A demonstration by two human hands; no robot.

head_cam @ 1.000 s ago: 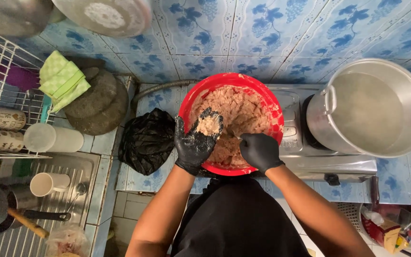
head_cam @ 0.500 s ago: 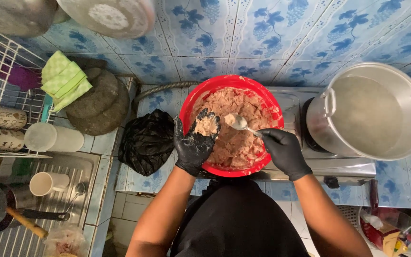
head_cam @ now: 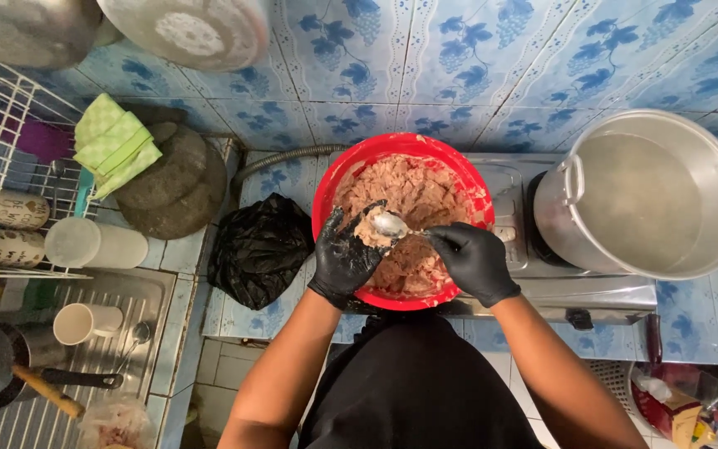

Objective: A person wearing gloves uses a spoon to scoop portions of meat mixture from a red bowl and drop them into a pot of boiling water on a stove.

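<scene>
1. Spoon (head_cam: 390,223) lies with its bowl against the meat lump cupped in the left hand (head_cam: 346,258), over the red bowl (head_cam: 326,187).
2. Its handle runs rightward into the right hand (head_cam: 475,262), which pinches it closed.
3. Left hand, curled around the lump, sits just left of the spoon bowl; the steel pot (head_cam: 654,195) stands well right.

Counted: one red bowl (head_cam: 326,195), one spoon (head_cam: 390,223), one steel pot (head_cam: 654,195), one black bag (head_cam: 261,248), two gloved hands, left (head_cam: 346,256) and right (head_cam: 474,260), one green cloth (head_cam: 114,143).
</scene>
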